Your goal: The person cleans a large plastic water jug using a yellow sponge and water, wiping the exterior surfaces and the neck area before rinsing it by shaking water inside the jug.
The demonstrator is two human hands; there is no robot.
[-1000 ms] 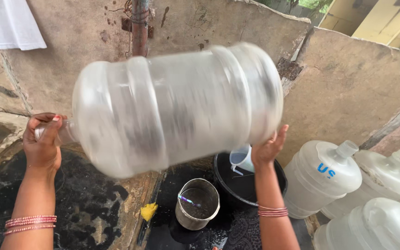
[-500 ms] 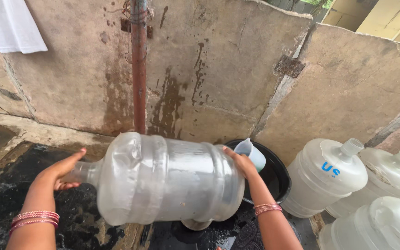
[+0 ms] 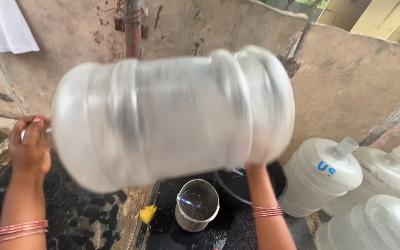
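Daylight is falling on stained grey concrete walls (image 3: pixel 348 78); a rusty vertical pipe (image 3: pixel 133 28) is running down, wet dark floor (image 3: pixel 70 217) glistening.

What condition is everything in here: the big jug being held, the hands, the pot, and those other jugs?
Large clear jug: on its side, lifted, motion-blurred.
Left hand: closed around the jug's neck.
Right hand: under the jug's base, mostly hidden.
Steel pot: upright, open, on wet ground.
Black tub: open, contents unclear.
Three white jugs: lying tilted, capped.
Yellow scrubber: lying on the ledge.

Clear frosted water jug (image 3: pixel 172 115), pink bangles (image 3: pixel 19 228).
White cloth (image 3: pixel 3 25), yellow scrap (image 3: pixel 147 214), black tub (image 3: pixel 274 178), rust-brown pipe (image 3: pixel 133 28).
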